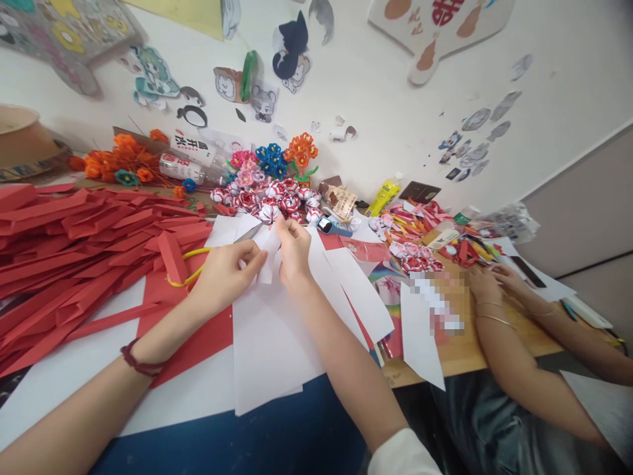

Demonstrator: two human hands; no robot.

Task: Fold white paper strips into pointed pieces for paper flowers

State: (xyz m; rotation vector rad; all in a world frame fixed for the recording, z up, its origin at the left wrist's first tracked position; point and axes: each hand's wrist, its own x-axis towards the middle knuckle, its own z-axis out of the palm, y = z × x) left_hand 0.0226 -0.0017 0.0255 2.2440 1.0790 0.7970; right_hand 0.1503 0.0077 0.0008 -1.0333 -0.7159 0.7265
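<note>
In my feed, the left hand [232, 267] and right hand [295, 256] are both pinched on a small, narrow slip of white paper [270, 258], held up between them above blank white paper sheets [277, 336]. The right fingertips close on its upper end, the left thumb at its left edge; the remaining left fingers are hidden from me. Behind that hand run yellow-handled metal scissors [248, 232], their middle covered, so I can't tell whether the palm grips them. Both forearms leave by the bottom edge. Nearest me, the sheets overhang a dark blue surface [232, 439], giving bare room below the wrists. A heaped pile of folded red paper strips [89, 244] crowds the left and is cut by the frame; red-and-white folded flowers [277, 196] sit close beyond the fingertips. Rightward, past loose sheets, a co-worker's hands [484, 287] work beside a pixelated patch [440, 301] I can't read.
</note>
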